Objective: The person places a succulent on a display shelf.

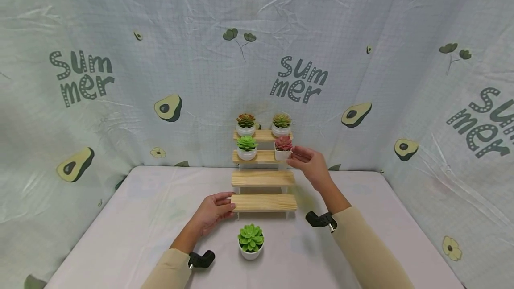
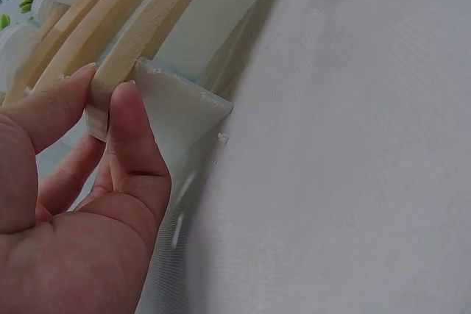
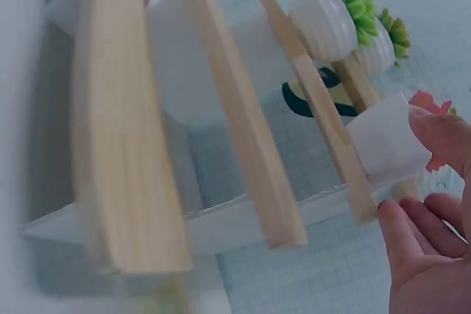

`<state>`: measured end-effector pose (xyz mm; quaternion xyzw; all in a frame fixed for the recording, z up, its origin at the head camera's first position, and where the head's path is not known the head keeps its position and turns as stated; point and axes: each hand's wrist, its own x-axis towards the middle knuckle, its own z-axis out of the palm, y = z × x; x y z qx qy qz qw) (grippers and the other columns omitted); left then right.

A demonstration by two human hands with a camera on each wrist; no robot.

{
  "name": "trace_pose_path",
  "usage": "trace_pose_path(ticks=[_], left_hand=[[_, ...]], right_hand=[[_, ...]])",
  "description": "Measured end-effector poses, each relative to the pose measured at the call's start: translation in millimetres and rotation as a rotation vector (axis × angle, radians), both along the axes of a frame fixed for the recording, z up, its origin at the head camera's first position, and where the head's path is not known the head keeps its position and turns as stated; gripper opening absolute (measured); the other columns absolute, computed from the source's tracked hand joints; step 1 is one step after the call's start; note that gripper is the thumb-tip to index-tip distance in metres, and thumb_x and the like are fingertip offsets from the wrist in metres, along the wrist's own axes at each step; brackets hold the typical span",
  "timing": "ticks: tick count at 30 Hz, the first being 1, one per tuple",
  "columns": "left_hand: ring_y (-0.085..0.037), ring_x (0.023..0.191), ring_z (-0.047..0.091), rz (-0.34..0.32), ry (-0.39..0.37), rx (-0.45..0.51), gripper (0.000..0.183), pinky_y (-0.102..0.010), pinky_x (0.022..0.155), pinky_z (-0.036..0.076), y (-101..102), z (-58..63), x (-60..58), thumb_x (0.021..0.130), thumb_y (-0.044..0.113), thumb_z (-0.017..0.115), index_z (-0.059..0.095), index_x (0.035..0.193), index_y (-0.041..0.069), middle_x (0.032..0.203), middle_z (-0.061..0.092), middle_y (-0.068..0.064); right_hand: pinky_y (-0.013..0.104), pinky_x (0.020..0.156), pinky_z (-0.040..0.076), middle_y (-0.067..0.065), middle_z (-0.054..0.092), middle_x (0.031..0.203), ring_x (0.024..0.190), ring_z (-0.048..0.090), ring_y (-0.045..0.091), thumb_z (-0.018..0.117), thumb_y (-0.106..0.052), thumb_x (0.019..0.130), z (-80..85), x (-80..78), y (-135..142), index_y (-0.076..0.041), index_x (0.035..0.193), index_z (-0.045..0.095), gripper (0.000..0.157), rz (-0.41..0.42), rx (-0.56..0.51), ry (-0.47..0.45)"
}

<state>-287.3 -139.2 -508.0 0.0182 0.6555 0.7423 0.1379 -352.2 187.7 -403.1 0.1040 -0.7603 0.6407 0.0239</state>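
Observation:
My left hand [image 1: 214, 212] pinches the left end of the lowest shelf [image 1: 265, 202] of a stepped wooden stand between thumb and fingers; the left wrist view shows the grip close up. On the second shelf from the top, my right hand [image 1: 311, 166] holds the right side of a red succulent in a white square pot [image 1: 283, 147]. Its thumb [image 3: 434, 134] lies on the pot near the rim, and the fingertips are close by the shelf end. A green succulent [image 1: 246, 148] in a round white pot shares that shelf.
Two more potted succulents, one reddish-brown [image 1: 246, 124] and one yellow-green [image 1: 281, 124], occupy the top shelf. A bright green potted succulent [image 1: 250, 241] stands on the pale tablecloth [image 1: 160, 217] before the stand. A printed curtain [image 1: 221, 75] hangs behind the table.

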Motion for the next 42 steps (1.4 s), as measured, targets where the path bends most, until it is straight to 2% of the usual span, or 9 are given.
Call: trace_pose_path(ticks=[4, 9, 15, 19, 26, 32, 38, 42], left_hand=[[-0.01, 0.086, 0.069, -0.004, 0.01, 0.008, 0.058, -0.023, 0.076, 0.062, 1.0, 1.1, 1.2, 0.097, -0.001, 0.067, 0.042, 0.149, -0.011, 0.102, 0.068, -0.004], [-0.01, 0.085, 0.069, 0.003, 0.007, 0.022, 0.059, -0.024, 0.076, 0.062, 1.0, 1.2, 1.2, 0.096, 0.0, 0.068, 0.043, 0.148, -0.012, 0.1, 0.068, -0.003], [-0.009, 0.086, 0.069, -0.015, 0.006, 0.017, 0.058, -0.023, 0.077, 0.061, 0.6, 1.1, 0.8, 0.098, 0.0, 0.066, 0.041, 0.149, -0.012, 0.1, 0.067, -0.001], [-0.009, 0.086, 0.068, -0.012, 0.006, 0.016, 0.058, -0.022, 0.077, 0.062, 0.3, 1.8, 0.6, 0.098, 0.0, 0.065, 0.041, 0.15, -0.011, 0.101, 0.067, -0.002], [-0.011, 0.087, 0.069, 0.015, 0.0, 0.018, 0.056, -0.023, 0.076, 0.062, 1.3, 0.9, 0.9, 0.097, -0.001, 0.067, 0.044, 0.147, -0.011, 0.102, 0.068, -0.004], [-0.01, 0.087, 0.068, 0.015, -0.009, 0.009, 0.057, -0.023, 0.076, 0.062, 3.3, 0.3, -0.2, 0.097, -0.001, 0.066, 0.043, 0.148, -0.011, 0.102, 0.067, -0.003], [-0.012, 0.086, 0.068, 0.04, -0.013, 0.003, 0.054, -0.024, 0.076, 0.062, 4.2, -0.6, -0.5, 0.096, -0.003, 0.066, 0.047, 0.146, -0.01, 0.101, 0.067, -0.004], [-0.011, 0.086, 0.068, 0.033, -0.009, 0.005, 0.055, -0.024, 0.076, 0.062, 3.4, -0.9, -1.3, 0.097, -0.003, 0.065, 0.045, 0.147, -0.01, 0.102, 0.067, -0.004]], right_hand=[[0.017, 0.094, 0.056, 0.023, 0.054, 0.149, 0.138, 0.054, 0.034, 0.079, -0.011, 0.091, -9.3, 19.0, 4.0, 0.003, 0.148, 0.049, 0.066, -0.027, -0.037, 0.024], [0.017, 0.093, 0.056, 0.022, 0.059, 0.144, 0.135, 0.057, 0.035, 0.081, -0.012, 0.089, -20.2, 39.5, 2.7, 0.003, 0.144, 0.054, 0.063, -0.045, -0.086, 0.05], [0.022, 0.092, 0.059, 0.024, 0.06, 0.142, 0.132, 0.06, 0.035, 0.079, -0.009, 0.09, -32.9, 66.2, -1.6, 0.003, 0.14, 0.058, 0.056, -0.012, -0.167, 0.005], [0.024, 0.092, 0.059, 0.023, 0.06, 0.142, 0.131, 0.061, 0.031, 0.08, -0.009, 0.089, -45.1, 82.9, -6.9, 0.002, 0.139, 0.059, 0.055, 0.034, -0.187, -0.032], [0.027, 0.094, 0.059, 0.033, 0.053, 0.145, 0.13, 0.062, 0.03, 0.083, -0.006, 0.085, -72.9, 104.5, -16.9, 0.007, 0.139, 0.057, 0.061, 0.172, -0.188, -0.027], [0.028, 0.097, 0.058, 0.033, 0.055, 0.142, 0.125, 0.065, 0.025, 0.084, -0.004, 0.082, -89.1, 120.6, -21.8, 0.01, 0.136, 0.058, 0.062, 0.231, -0.219, -0.031], [0.041, 0.106, 0.054, 0.028, 0.057, 0.143, 0.13, 0.061, 0.03, 0.082, -0.003, 0.085, -98.7, 131.4, -26.9, 0.009, 0.138, 0.056, 0.061, 0.312, -0.206, -0.006], [0.046, 0.109, 0.05, 0.032, 0.053, 0.144, 0.132, 0.057, 0.038, 0.082, -0.003, 0.085, -102.7, 134.9, -32.7, 0.007, 0.139, 0.056, 0.061, 0.348, -0.18, -0.006]])
